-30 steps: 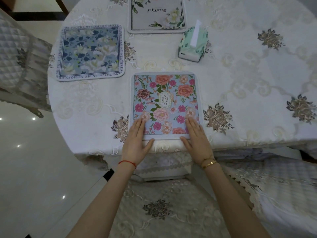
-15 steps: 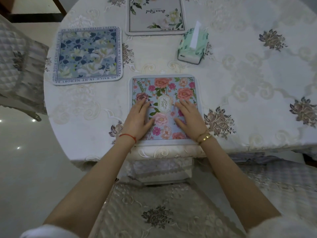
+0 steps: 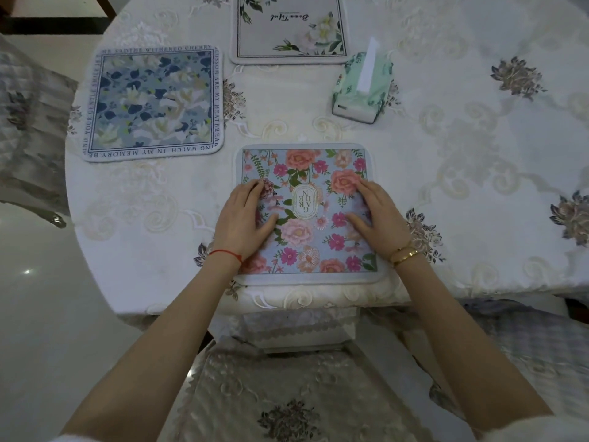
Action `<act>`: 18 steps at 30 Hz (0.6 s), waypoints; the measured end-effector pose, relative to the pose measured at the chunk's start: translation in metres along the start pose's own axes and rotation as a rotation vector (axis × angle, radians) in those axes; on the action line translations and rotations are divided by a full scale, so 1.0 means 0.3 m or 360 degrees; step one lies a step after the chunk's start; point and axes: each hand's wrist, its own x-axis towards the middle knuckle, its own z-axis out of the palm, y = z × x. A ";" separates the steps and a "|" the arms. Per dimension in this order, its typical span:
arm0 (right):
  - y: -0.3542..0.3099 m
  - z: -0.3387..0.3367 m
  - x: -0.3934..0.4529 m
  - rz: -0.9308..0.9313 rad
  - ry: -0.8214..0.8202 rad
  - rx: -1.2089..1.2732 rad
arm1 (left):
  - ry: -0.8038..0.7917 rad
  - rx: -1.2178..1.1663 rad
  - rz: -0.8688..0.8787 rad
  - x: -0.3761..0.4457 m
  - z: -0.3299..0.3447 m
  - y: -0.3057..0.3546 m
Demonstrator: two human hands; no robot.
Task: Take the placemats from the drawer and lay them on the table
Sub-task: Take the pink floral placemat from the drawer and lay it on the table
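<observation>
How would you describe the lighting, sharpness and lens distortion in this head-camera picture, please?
Head view: soft, even light with hardly any shadow; small glare spots on the glossy floor; the wide lens bows the table edge; the pink floral placemat and both hands are sharp, its "GARDEN" label legible.

Three square floral placemats lie flat: pink-flowered mat [image 3: 306, 215] nearest, blue mat [image 3: 153, 102] left, cream mat [image 3: 288, 30] far.

Open tablecloth [image 3: 478, 186] right – tissue pack [image 3: 361, 87] blocks beyond.
</observation>
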 end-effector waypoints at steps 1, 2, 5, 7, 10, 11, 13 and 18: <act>-0.009 0.001 0.027 -0.0014 -0.0014 0.0000 | -0.0007 -0.0014 -0.0006 0.017 -0.005 0.000; -0.024 0.003 0.059 -0.0031 -0.0035 -0.0013 | -0.0015 -0.0029 -0.0009 0.039 -0.010 -0.001; -0.088 0.025 0.176 -0.0070 -0.0094 -0.0061 | -0.0097 -0.0060 0.0015 0.127 -0.023 -0.004; -0.130 0.047 0.250 -0.0059 -0.0143 -0.0091 | -0.0155 -0.0054 0.0034 0.187 -0.026 -0.007; -0.153 0.075 0.326 -0.0070 -0.0240 -0.0177 | -0.0213 -0.0011 0.0022 0.250 -0.023 -0.019; -0.150 0.081 0.339 -0.0071 -0.0258 -0.0191 | -0.0219 0.0004 0.0018 0.260 -0.023 -0.024; -0.134 0.083 0.344 -0.0084 -0.0256 -0.0199 | -0.0193 0.0025 0.0031 0.265 -0.020 -0.036; -0.045 0.016 0.290 -0.0024 -0.0188 -0.0195 | -0.0148 0.0044 -0.0079 0.251 -0.028 -0.062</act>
